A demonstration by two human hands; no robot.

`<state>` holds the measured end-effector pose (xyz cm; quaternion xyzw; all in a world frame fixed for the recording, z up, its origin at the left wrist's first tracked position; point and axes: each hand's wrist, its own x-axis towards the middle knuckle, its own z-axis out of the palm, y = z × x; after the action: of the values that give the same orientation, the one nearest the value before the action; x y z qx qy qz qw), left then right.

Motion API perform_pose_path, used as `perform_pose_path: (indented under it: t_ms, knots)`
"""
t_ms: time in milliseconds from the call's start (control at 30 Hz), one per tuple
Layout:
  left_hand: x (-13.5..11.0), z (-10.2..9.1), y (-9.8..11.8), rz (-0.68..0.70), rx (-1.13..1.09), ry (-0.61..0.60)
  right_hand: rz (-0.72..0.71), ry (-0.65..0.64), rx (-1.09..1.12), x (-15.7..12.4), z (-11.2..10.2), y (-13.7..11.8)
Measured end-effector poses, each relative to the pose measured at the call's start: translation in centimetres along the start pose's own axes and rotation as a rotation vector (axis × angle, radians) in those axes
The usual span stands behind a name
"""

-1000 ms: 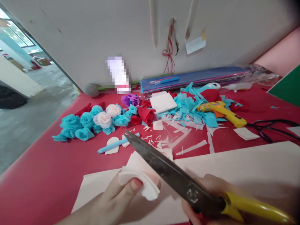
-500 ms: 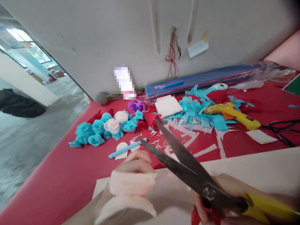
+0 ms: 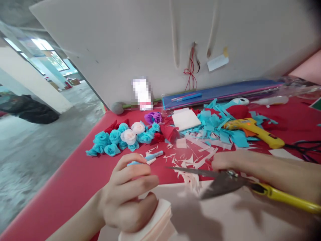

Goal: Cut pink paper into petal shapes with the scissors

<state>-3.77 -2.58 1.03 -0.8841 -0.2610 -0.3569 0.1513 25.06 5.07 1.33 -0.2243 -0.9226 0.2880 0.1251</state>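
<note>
My left hand (image 3: 132, 190) is curled around a thick folded stack of pale pink paper (image 3: 157, 221) low in the view. To the right, my right hand (image 3: 222, 160) is closed on large scissors (image 3: 225, 183) with a yellow handle; a bit of red shows by its fingers. The blades point left, spread apart, above a pale sheet (image 3: 240, 211). Thin pale paper scraps (image 3: 192, 179) lie beside the blades and my right hand. Beyond my left fingers is a light blue pen (image 3: 154, 156), partly hidden.
Blue and white paper roses (image 3: 129, 136) lie on the red table (image 3: 67, 187) at left. Behind are a purple flower (image 3: 152, 117), a white paper stack (image 3: 186, 119), blue paper scraps (image 3: 212, 118) and a yellow glue gun (image 3: 258, 131) with a black cable. A pale board stands at the back.
My right hand has moved forward and up with the scissors, over the scraps. My left hand has turned, and the paper stack has moved lower and to the right. The view has shifted slightly.
</note>
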Motion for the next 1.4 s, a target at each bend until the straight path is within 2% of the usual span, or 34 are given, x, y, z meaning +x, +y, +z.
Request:
perform_pose_path:
  t_ms: [100, 233, 433, 733, 1000, 1167, 1400]
  knots:
    - [0.0, 0.1, 0.2, -0.007, 0.030, 0.003, -0.149, -0.072, -0.098, 0.4, -0.5, 0.7]
    - [0.1, 0.2, 0.3, -0.036, 0.048, 0.016, -0.281, -0.019, -0.378, 1.0, -1.2, 0.7]
    - [0.1, 0.4, -0.1, 0.018, 0.075, -0.042, -0.441, -0.023, -0.534, 1.9, -1.2, 0.2]
    - [-0.2, 0.4, -0.4, 0.032, 0.066, -0.036, -0.431, -0.079, -0.632, 1.6, -0.7, 0.6]
    - [0.0, 0.5, -0.4, 0.028, 0.103, -0.046, -0.375, -0.058, -0.648, 1.4, -0.8, 0.6]
    - [-0.1, 0.5, -0.2, 0.044, 0.081, -0.059, -0.339, -0.093, -0.619, 1.1, -0.7, 0.8]
    - [-0.2, 0.7, -0.2, 0.048, 0.077, -0.067, -0.364, -0.068, -0.661, 1.2, -0.8, 0.8]
